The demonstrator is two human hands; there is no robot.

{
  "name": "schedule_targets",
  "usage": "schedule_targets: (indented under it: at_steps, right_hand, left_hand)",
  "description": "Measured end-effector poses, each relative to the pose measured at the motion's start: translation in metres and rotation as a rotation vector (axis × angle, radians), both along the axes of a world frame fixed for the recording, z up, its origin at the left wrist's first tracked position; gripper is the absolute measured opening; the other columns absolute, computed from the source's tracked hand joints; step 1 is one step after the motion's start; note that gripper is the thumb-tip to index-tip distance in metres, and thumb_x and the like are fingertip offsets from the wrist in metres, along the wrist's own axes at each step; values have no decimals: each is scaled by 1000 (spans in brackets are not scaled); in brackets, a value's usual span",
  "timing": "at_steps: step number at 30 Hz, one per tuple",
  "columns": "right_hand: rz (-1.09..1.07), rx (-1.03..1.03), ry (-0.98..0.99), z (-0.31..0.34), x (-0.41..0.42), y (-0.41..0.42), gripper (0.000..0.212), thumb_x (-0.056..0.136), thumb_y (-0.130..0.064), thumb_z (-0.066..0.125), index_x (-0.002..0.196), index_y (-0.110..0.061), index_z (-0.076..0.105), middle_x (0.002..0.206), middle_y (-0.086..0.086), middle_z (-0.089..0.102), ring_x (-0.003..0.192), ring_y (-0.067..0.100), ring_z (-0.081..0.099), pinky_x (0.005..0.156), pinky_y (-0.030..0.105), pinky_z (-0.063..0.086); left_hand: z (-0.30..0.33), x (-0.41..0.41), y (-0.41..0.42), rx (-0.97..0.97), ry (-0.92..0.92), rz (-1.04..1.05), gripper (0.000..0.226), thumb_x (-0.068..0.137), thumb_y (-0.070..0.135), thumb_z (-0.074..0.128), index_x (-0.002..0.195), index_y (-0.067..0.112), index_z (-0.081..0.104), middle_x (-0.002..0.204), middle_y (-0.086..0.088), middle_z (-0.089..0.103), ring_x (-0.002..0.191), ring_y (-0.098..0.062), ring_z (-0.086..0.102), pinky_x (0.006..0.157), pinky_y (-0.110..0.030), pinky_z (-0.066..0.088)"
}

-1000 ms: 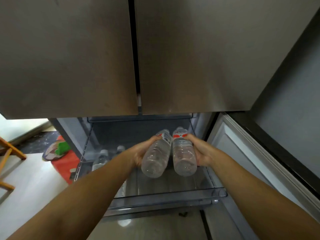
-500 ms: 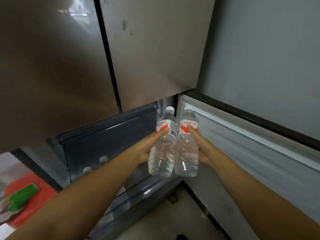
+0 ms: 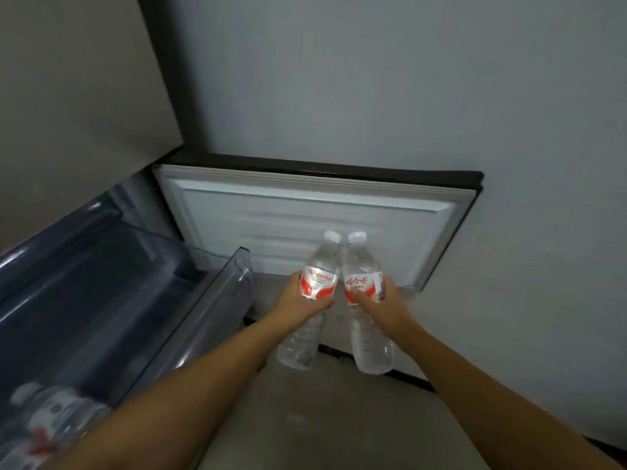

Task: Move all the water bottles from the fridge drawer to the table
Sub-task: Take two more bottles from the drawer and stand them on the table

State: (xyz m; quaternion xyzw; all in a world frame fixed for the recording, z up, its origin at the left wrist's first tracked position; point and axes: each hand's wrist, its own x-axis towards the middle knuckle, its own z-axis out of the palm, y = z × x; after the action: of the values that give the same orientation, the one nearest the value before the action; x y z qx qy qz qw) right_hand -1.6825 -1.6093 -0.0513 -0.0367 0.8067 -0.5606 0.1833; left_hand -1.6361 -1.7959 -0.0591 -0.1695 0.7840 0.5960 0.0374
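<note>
Now | hands: left, right, each grips one bottle | drawer: one bottle

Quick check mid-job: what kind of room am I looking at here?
Most likely a home kitchen, right at an open fridge: a pulled-out clear fridge drawer with a bottle inside, the open lower door's white liner, and a plain grey wall behind.

The two water bottles are showing clear, glossy ribbed plastic with glossy red-and-white labels; the fridge drawer is gleaming as smoky translucent plastic; the open door's liner is looking smooth white — moulded plastic; the wall is appearing matt grey.
</note>
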Motion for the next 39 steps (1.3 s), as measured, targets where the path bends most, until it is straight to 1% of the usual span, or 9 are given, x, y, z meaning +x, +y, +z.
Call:
schedule_targets:
  at_steps: [3, 5, 8, 13, 16, 20, 29, 34, 39]
  right_hand:
    - [-108, 104, 34, -11, 3, 60, 43, 82, -40, 72, 112, -24, 45, 101, -5, 62, 88, 9, 62, 73, 20, 49]
    - [-196, 140, 30, -17, 6, 105, 48, 82, -40, 72, 116, -21, 43, 101, -4, 62, 88, 11, 62, 75, 22, 48]
    - [-296, 208, 38, -22, 13, 165, 45, 83, -38, 72, 110, -23, 39, 91, -8, 57, 81, 11, 58, 65, 18, 43]
    - [-450, 264, -10, -36, 17, 283, 52, 80, -39, 75, 114, -18, 42, 95, -1, 62, 82, 16, 63, 73, 31, 51]
    - [-497, 277, -7, -37, 17, 341, 56, 80, -39, 74, 119, -14, 41, 95, -1, 61, 82, 15, 62, 73, 33, 53]
    - [-565, 340, 2, -37, 24, 413, 53, 83, -45, 69, 118, -19, 38, 92, -5, 59, 82, 15, 62, 72, 31, 50]
    - [-845, 421, -83, -36, 64, 522, 66, 79, -54, 68, 126, -18, 39, 108, 0, 60, 98, 20, 63, 88, 37, 55]
    - [-1044, 405, -132, -38, 97, 578, 71, 80, -58, 64, 134, -21, 36, 115, 2, 62, 99, 20, 63, 85, 34, 53]
    - [-1250, 392, -95, -35, 121, 625, 67, 83, -56, 62, 135, -26, 31, 122, -2, 59, 101, 18, 65, 80, 33, 57]
  left_hand:
    - [-10, -20, 49, -24, -13, -123, 66, 58, 43, 80, 115, 23, 54, 101, 4, 69, 91, -13, 68, 82, -37, 58]
    - [-12, -31, 87, -36, -10, -176, 62, 62, 38, 81, 115, 23, 52, 102, 4, 68, 91, -13, 67, 81, -34, 56]
    - [-17, -45, 142, -62, -12, -245, 56, 69, 29, 82, 116, 22, 52, 104, 3, 67, 91, -15, 64, 79, -29, 52]
    - [-22, -60, 251, -116, -7, -381, 63, 71, 30, 81, 124, 20, 47, 110, 2, 64, 93, -14, 61, 66, -17, 43]
    - [-21, -71, 304, -148, -9, -434, 67, 73, 31, 79, 128, 21, 41, 109, 4, 59, 93, -15, 59, 70, -20, 45]
    - [-19, -87, 376, -188, -8, -515, 66, 74, 29, 79, 128, 20, 41, 112, 0, 60, 91, -15, 58, 75, -24, 44]
    - [-18, -102, 513, -220, 7, -772, 63, 77, 28, 77, 128, 18, 42, 110, 1, 58, 93, -15, 56, 79, -27, 43]
    - [-20, -109, 602, -247, 35, -1005, 63, 77, 28, 76, 129, 18, 41, 110, 2, 55, 94, -15, 54, 80, -29, 42]
    - [-21, -123, 692, -232, 88, -1259, 67, 75, 35, 78, 129, 23, 40, 117, 2, 56, 103, -18, 58, 89, -34, 50]
